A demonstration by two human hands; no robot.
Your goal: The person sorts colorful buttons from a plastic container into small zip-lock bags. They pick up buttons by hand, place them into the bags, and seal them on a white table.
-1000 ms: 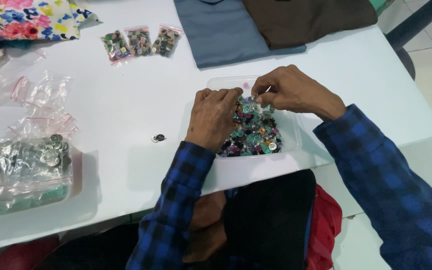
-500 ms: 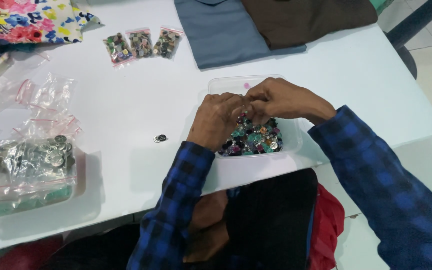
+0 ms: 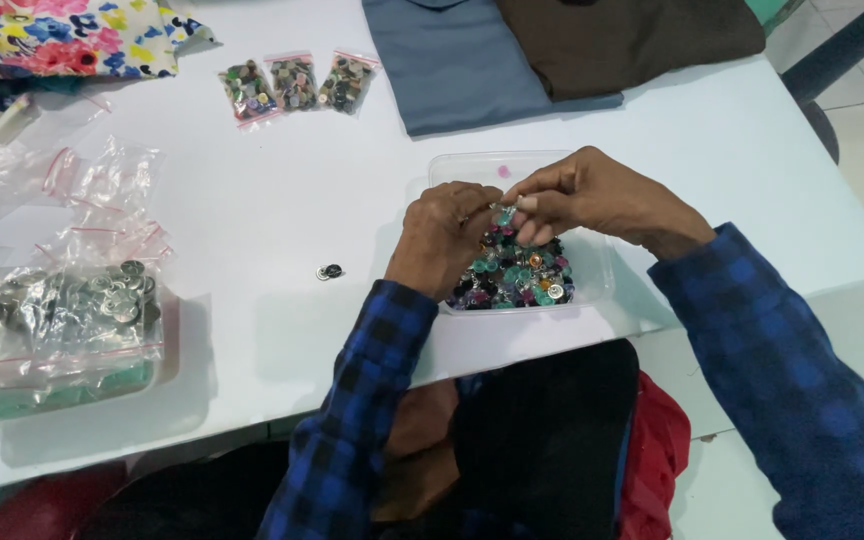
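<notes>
Both hands meet above a clear tub [image 3: 452, 166] of mixed coloured buttons [image 3: 517, 275] at the table's [image 3: 352, 150] near edge. Left hand [image 3: 442, 240], fingers curled, and right hand [image 3: 592, 200], fingertips pinched, close together on a small button [image 3: 503, 215]; which hand has it cannot be told. One loose button [image 3: 329, 271] lies left of the tub. Three small filled bags [image 3: 294, 85] sit farther back; a larger bag of metal buttons [image 3: 52, 310] rests at far left.
</notes>
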